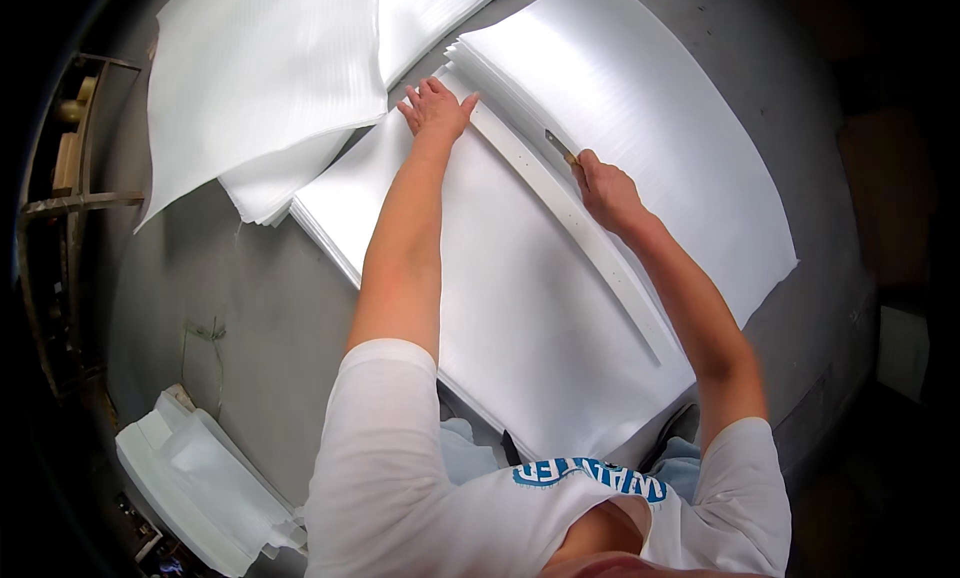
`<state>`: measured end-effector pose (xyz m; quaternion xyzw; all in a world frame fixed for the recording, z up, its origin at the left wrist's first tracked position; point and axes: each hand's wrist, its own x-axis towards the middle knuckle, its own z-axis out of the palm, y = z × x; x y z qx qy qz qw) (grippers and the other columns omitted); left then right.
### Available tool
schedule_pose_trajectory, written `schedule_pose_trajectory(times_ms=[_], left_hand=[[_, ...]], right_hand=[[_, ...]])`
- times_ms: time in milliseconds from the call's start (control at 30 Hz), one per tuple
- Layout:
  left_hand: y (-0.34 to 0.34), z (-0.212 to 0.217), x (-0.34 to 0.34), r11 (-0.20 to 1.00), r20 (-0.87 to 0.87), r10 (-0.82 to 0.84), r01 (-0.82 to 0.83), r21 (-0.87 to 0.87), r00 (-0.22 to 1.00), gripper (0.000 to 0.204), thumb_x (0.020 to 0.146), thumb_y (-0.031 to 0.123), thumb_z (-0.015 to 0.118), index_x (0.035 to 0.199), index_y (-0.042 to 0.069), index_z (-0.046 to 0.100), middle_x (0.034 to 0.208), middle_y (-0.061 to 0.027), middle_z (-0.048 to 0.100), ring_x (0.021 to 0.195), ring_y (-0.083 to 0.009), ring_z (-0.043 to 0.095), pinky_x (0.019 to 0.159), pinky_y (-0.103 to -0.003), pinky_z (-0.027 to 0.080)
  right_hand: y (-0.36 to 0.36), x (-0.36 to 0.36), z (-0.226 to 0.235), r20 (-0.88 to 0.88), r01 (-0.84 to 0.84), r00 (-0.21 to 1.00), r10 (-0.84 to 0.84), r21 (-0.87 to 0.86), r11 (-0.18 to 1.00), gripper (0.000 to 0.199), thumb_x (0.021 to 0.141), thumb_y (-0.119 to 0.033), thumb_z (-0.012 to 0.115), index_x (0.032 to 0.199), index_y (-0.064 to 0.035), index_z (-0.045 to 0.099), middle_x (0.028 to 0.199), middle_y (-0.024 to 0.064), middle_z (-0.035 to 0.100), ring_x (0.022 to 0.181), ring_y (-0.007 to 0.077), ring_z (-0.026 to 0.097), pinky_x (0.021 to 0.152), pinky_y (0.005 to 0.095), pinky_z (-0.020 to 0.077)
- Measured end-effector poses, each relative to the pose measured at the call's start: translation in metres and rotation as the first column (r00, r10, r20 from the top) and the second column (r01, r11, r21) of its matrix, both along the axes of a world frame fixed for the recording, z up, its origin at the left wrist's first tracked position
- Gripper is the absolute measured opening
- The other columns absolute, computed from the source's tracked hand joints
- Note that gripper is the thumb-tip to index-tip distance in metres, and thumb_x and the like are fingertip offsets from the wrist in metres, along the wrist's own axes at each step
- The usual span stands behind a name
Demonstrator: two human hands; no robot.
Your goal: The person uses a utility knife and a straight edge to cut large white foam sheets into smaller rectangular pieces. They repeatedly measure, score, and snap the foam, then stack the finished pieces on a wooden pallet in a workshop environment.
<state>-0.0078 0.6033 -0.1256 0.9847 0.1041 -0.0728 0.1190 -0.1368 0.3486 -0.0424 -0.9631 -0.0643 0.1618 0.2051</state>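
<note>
A stack of white foam sheets [520, 308] lies in front of me, with a long white straightedge [565, 213] set slantwise across it. Small holes dot the strip. My left hand [437, 110] rests at the strip's far end, fingers spread and pressed down. To the right of the strip, my right hand [606, 192] is closed around the handle of a utility knife [560, 146]. Its blade points away from me, over the gap beside the second foam stack [650, 108]. Whether the blade touches foam I cannot tell.
More white foam sheets [260, 68] lie at the far left on the grey floor [190, 278]. Folded white foam pieces [205, 488] sit at the lower left. A metal rack [80, 203] stands along the left edge. Green string [207, 332] lies on the floor.
</note>
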Motion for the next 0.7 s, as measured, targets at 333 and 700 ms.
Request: schedule_pose_trajectory(times_ms=[333, 700], left_hand=[[0.033, -0.024, 0.029, 0.995, 0.067, 0.007, 0.000, -0.103, 0.998, 0.081, 0.073, 0.072, 0.059, 0.121, 0.007, 0.057, 0.127, -0.0132, 0.048, 0.119, -0.0308, 0.040, 0.100, -0.045, 0.033], [0.041, -0.043, 0.021, 0.979, 0.420, 0.049, 0.040, -0.201, 0.906, 0.065, 0.067, 0.063, 0.071, 0.104, 0.011, 0.057, 0.115, -0.0067, 0.052, 0.111, -0.0274, 0.045, 0.097, -0.043, 0.037]], right_hand=[[0.115, 0.112, -0.053, 0.122, 0.008, 0.992, 0.011, -0.159, 0.987, 0.016, 0.094, -0.018, 0.045, 0.100, -0.0045, 0.052, 0.082, 0.0207, 0.065, 0.077, 0.0405, 0.063, 0.066, 0.0497, 0.0488], [0.181, 0.204, -0.071, 0.014, -0.053, 0.998, 0.059, -0.265, 0.963, 0.027, 0.087, -0.015, 0.049, 0.108, -0.0100, 0.065, 0.104, 0.0131, 0.068, 0.096, 0.0341, 0.065, 0.081, 0.0426, 0.0526]])
